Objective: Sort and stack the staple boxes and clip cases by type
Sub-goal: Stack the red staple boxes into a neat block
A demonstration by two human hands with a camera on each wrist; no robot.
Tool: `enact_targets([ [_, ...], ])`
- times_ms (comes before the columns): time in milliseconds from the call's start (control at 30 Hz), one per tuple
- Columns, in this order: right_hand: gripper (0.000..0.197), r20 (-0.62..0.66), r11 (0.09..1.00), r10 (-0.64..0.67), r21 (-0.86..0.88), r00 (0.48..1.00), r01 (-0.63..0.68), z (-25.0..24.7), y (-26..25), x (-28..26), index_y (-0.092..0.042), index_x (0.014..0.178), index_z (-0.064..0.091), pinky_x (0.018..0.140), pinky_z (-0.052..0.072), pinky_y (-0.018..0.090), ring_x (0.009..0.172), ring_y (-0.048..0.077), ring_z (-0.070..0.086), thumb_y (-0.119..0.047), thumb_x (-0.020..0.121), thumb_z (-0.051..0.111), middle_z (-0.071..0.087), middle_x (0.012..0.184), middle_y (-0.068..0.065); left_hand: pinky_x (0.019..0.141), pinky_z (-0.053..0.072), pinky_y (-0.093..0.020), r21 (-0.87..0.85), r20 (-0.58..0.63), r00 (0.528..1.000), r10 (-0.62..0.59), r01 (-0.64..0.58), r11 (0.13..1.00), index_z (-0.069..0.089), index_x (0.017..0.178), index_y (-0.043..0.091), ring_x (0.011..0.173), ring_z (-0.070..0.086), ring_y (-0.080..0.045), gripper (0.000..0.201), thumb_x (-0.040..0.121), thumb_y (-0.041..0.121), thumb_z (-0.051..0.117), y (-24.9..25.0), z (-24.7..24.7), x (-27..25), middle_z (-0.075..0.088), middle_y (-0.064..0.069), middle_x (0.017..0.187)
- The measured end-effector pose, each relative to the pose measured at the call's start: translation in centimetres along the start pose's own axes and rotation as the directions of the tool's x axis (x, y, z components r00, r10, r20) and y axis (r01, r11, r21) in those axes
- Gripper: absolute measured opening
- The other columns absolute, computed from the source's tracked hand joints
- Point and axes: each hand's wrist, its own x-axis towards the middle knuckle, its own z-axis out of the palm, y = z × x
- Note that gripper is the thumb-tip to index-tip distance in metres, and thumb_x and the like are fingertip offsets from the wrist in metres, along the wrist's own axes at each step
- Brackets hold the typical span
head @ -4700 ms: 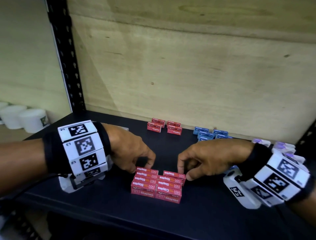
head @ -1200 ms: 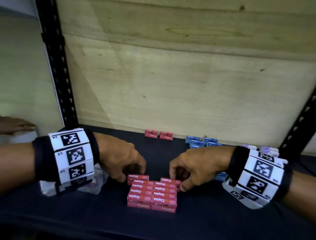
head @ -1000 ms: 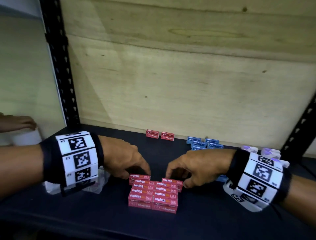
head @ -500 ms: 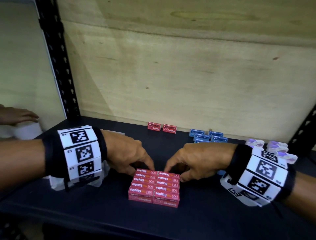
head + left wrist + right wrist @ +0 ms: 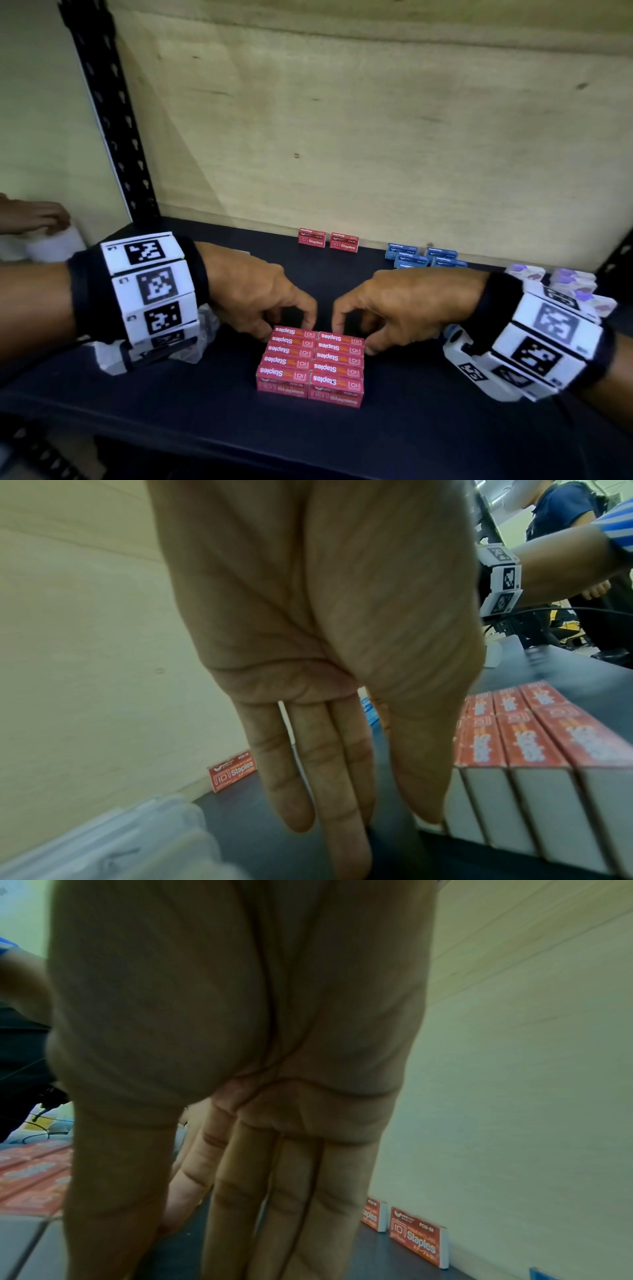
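A two-column block of red staple boxes (image 5: 308, 363) lies at the middle front of the dark shelf (image 5: 445, 428). My left hand (image 5: 289, 330) touches its far left corner, thumb on the white box end (image 5: 455, 804), fingers (image 5: 325, 791) straight. My right hand (image 5: 354, 337) touches the far right corner, thumb at the side, index finger behind. Two more red boxes (image 5: 329, 241) stand at the back wall, blue boxes (image 5: 424, 257) to their right, purple-and-white clip cases (image 5: 565, 284) further right.
A clear plastic case (image 5: 202, 329) lies under my left wrist. Plywood closes the back; a black perforated post (image 5: 113, 120) stands at the left. Another person's hand (image 5: 34, 216) rests on a white object beyond that post.
The far pair of red boxes, offset a second ago, now sits flush with the block. Both hands have closed in on the far corners. Fewer red boxes stand at the back than 4.7 s ago.
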Motion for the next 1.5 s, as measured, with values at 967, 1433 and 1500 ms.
enact_targets([
  [967, 0.047, 0.191, 0.986, 0.159, 0.023, 0.969, -0.166, -2.9, -0.7, 0.2, -0.031, 0.132, 0.054, 0.08, 0.049, 0.019, 0.104, 0.012, 0.066, -0.023, 0.09, 0.072, 0.069, 0.119, -0.007, 0.078, 0.056, -0.021, -0.051, 0.032, 0.984, -0.175, 0.177, 0.983, 0.053, 0.119, 0.034, 0.087, 0.065, 0.0, 0.049, 0.085, 0.001, 0.062, 0.3, -2.4, 0.3, 0.067, 0.011, 0.112],
  [1433, 0.025, -0.097, 0.921, 0.342, -0.161, 0.935, -0.354, -10.0, 8.2, 6.9, -0.025, 0.111, 0.068, 0.08, 0.048, 0.029, 0.092, 0.016, 0.063, -0.032, 0.087, 0.073, 0.07, 0.1, -0.007, 0.07, 0.038, -0.024, 0.112, -0.261, 0.889, -0.377, 0.416, 0.902, 0.063, 0.117, 0.028, 0.09, 0.054, -0.011, 0.028, 0.089, 0.031, 0.069, -6.7, -11.4, 6.7, 0.063, 0.011, 0.097],
  [1500, 0.027, -0.112, 0.907, 0.356, -0.195, 0.928, -0.372, -10.2, 9.2, 8.1, -0.021, 0.114, 0.068, 0.078, 0.044, 0.028, 0.091, 0.015, 0.058, -0.031, 0.089, 0.072, 0.068, 0.105, -0.007, 0.074, 0.037, -0.024, 0.115, -0.245, 0.894, -0.375, 0.41, 0.905, 0.062, 0.122, 0.028, 0.09, 0.051, -0.011, 0.034, 0.089, 0.031, 0.07, -7.6, -11.8, 8.1, 0.057, 0.013, 0.092],
])
